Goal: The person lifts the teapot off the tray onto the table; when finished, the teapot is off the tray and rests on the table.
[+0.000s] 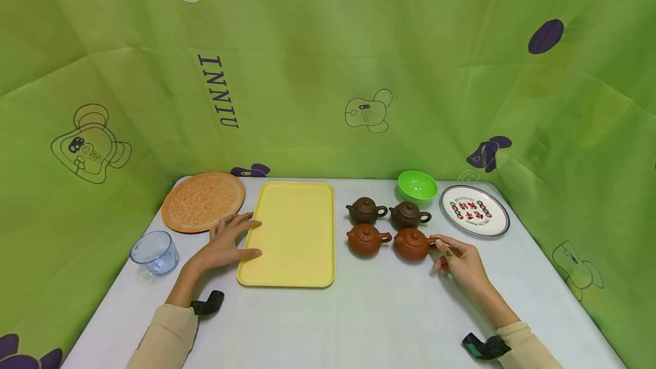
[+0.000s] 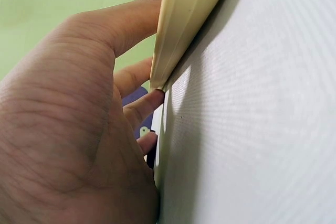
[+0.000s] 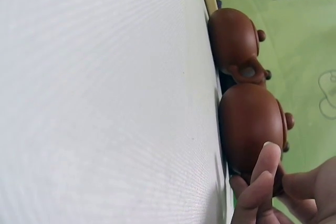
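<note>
My left hand (image 1: 224,244) rests at the left edge of a yellow tray (image 1: 292,232). Its thumb and index finger reach over the rim, while the other fingers lie outside it, as the left wrist view shows. On the right, my right hand (image 1: 463,263) pinches the handle of a reddish-brown teapot (image 1: 411,244) that stands on the table. A second reddish-brown teapot (image 1: 365,240) is just left of it. Behind them stand two dark brown teapots, one at left (image 1: 364,210) and one at right (image 1: 406,215). All the teapots have their lids on.
A round orange-brown mat (image 1: 205,201) and a blue glass bowl (image 1: 155,252) are left of the tray. A green bowl (image 1: 417,185) and an oval white plate (image 1: 474,210) with red characters lie at the back right. Green cloth (image 1: 307,73) walls surround the white table (image 1: 348,323).
</note>
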The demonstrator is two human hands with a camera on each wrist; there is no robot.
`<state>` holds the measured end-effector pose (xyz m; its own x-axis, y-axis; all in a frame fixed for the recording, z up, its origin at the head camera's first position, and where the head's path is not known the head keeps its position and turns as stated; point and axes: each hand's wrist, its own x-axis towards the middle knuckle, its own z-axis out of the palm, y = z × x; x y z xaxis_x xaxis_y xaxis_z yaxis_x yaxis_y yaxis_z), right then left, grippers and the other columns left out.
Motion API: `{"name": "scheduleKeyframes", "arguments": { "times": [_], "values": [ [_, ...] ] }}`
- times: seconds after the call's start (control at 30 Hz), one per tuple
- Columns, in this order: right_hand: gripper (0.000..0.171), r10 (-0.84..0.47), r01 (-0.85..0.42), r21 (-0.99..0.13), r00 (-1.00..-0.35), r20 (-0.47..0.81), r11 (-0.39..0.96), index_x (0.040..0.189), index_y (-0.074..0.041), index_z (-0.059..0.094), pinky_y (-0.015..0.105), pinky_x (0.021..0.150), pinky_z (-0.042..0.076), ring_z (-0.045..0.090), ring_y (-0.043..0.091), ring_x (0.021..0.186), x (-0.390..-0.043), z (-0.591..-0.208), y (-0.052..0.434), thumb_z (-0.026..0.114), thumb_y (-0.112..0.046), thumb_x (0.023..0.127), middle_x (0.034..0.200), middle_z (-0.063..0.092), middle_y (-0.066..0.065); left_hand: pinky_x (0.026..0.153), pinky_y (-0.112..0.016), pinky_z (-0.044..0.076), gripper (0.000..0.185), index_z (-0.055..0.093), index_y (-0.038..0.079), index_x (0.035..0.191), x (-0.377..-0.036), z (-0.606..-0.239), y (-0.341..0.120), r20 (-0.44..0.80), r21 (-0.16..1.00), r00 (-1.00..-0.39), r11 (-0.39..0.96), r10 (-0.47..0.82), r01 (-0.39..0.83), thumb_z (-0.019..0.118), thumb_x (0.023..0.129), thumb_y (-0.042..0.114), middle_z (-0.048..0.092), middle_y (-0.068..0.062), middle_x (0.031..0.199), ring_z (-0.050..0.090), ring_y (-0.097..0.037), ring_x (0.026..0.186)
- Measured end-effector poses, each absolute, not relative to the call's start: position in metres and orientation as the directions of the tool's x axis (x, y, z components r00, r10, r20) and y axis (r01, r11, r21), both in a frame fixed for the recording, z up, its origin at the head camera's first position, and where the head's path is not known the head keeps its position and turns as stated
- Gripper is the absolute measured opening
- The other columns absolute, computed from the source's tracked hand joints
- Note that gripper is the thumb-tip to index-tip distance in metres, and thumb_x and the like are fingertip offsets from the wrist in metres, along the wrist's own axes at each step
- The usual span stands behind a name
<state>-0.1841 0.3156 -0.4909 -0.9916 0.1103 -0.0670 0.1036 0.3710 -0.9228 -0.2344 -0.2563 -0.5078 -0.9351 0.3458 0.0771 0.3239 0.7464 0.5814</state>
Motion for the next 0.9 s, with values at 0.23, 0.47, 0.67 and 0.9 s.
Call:
{"name": "scheduleKeyframes", "arguments": {
  "times": [0.23, 0.47, 0.67, 0.9],
  "values": [
    [0.047, 0.113, 0.101, -0.925, -0.992, -0.064, 0.366, 0.147, 0.004, 0.059, 0.025, 0.054, 0.052, 0.065, 0.005, 0.057, -0.1833, -0.4938, 0.3163, 0.058, -0.026, 0.111, 0.091, 0.081, -0.009, 0.111, -0.074, 0.008, 0.074, 0.059, 0.014, 0.15, -0.2335, -0.5064, -0.2552, 0.074, 0.585, -0.935, 0.744, 0.348, 0.323, 0.082, 0.088, 0.048, 0.035, -0.023, 0.17, 0.014, -0.053, 0.154],
    [0.049, 0.117, 0.123, -0.925, -0.989, -0.086, 0.36, 0.148, 0.001, 0.059, 0.026, 0.054, 0.051, 0.065, 0.007, 0.058, -0.184, -0.4968, 0.3169, 0.058, -0.03, 0.111, 0.091, 0.081, -0.008, 0.111, -0.075, 0.008, 0.074, 0.059, 0.014, 0.149, -0.2343, -0.5076, -0.2552, 0.072, 0.579, -0.936, 0.75, 0.344, 0.32, 0.082, 0.088, 0.048, 0.035, -0.023, 0.169, 0.014, -0.054, 0.154],
    [0.05, 0.126, 0.143, -0.925, -0.987, -0.104, 0.353, 0.147, 0.0, 0.06, 0.026, 0.055, 0.052, 0.069, 0.007, 0.062, -0.1822, -0.4949, 0.3157, 0.058, -0.034, 0.11, 0.095, 0.081, -0.012, 0.111, -0.075, 0.009, 0.074, 0.06, 0.013, 0.149, -0.2333, -0.5085, -0.255, 0.079, 0.58, -0.935, 0.747, 0.345, 0.325, 0.083, 0.087, 0.047, 0.036, -0.023, 0.169, 0.015, -0.054, 0.154],
    [0.052, 0.126, 0.16, -0.924, -0.984, -0.123, 0.348, 0.148, 0.0, 0.059, 0.026, 0.056, 0.052, 0.07, 0.007, 0.064, -0.1801, -0.4926, 0.3145, 0.058, -0.035, 0.11, 0.098, 0.079, -0.016, 0.11, -0.074, 0.01, 0.074, 0.059, 0.012, 0.149, -0.2332, -0.5089, -0.2549, 0.083, 0.581, -0.933, 0.744, 0.349, 0.33, 0.082, 0.087, 0.047, 0.036, -0.023, 0.169, 0.016, -0.054, 0.153]
  ]
}}
